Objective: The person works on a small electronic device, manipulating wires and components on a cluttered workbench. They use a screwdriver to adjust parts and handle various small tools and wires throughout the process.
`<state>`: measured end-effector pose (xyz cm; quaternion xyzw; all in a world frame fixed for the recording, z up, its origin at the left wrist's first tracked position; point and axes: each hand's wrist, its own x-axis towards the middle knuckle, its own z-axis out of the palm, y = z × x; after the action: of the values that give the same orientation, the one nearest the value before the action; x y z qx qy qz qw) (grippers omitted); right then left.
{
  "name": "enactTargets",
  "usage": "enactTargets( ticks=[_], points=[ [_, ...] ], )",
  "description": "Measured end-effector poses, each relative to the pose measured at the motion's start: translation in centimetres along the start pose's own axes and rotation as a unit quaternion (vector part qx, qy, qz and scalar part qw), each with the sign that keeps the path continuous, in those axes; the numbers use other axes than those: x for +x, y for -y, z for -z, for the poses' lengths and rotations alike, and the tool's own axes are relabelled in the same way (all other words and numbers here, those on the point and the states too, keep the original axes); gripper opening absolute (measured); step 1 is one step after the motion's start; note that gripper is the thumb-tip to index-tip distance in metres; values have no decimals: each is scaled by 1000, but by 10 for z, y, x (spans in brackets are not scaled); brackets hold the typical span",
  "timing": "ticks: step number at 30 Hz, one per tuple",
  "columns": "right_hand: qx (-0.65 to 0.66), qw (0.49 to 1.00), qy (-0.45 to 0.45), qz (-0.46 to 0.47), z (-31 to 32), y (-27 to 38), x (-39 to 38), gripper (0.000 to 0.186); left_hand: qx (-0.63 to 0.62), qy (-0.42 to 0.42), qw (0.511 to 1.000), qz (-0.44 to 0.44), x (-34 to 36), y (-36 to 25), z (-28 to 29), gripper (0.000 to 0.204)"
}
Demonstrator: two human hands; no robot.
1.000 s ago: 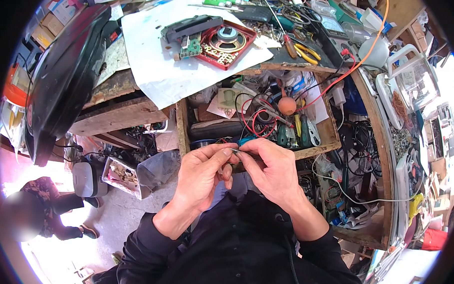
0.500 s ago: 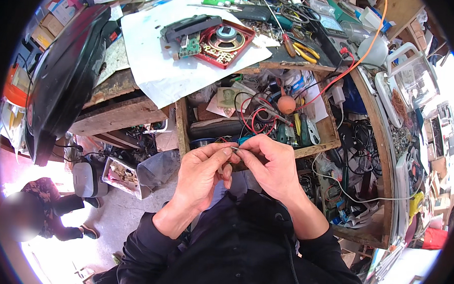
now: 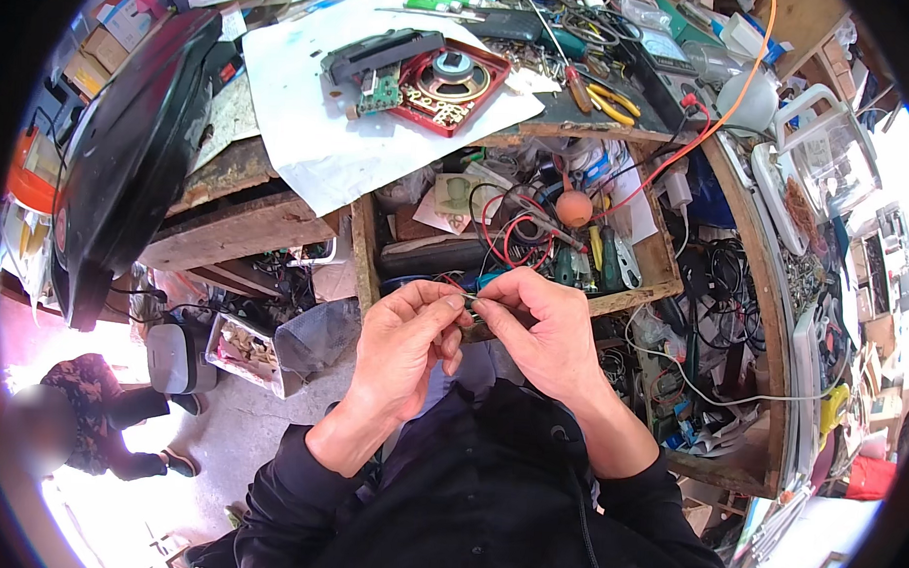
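My left hand (image 3: 404, 344) and my right hand (image 3: 545, 335) meet in front of my chest, both closed in a pinch. Between their fingertips runs a small thin light-coloured piece (image 3: 470, 297), too small for me to tell its kind. Just beyond the hands is an open wooden drawer (image 3: 629, 302), holding red and black test leads (image 3: 516, 248), a round orange-brown ball (image 3: 573, 208), green-handled tools (image 3: 609, 264) and a banknote (image 3: 460, 196). On the bench above, a red case (image 3: 486, 102) with a round speaker (image 3: 454, 72) and a green circuit board (image 3: 381, 91) lies on white paper (image 3: 300, 108).
A screwdriver (image 3: 578, 91) and yellow-handled pliers (image 3: 613, 106) lie on the bench, near an orange cable (image 3: 752, 79). A large black casing (image 3: 133, 163) leans at the left. A lower drawer at right holds cables (image 3: 740, 284). Another person (image 3: 100, 412) is at lower left.
My fingertips have shifted slightly around the thin piece, a little more of which shows between them. Both hands otherwise keep their place.
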<state>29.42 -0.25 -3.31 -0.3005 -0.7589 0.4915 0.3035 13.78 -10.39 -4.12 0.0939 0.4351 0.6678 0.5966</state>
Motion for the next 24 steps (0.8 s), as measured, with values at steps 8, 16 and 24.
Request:
enactTargets(
  ticks=[8,16,24],
  points=[
    [-54,998,-18,29,-3,6,-2,11,20,-16,1000,-10,-1,3,0,11],
    [-92,992,-36,73,-10,5,-6,12,40,-45,998,-26,-5,3,-3,7],
    [-161,977,-45,133,-18,9,-14,14,36,-66,997,-34,-15,3,1,10]
  ],
)
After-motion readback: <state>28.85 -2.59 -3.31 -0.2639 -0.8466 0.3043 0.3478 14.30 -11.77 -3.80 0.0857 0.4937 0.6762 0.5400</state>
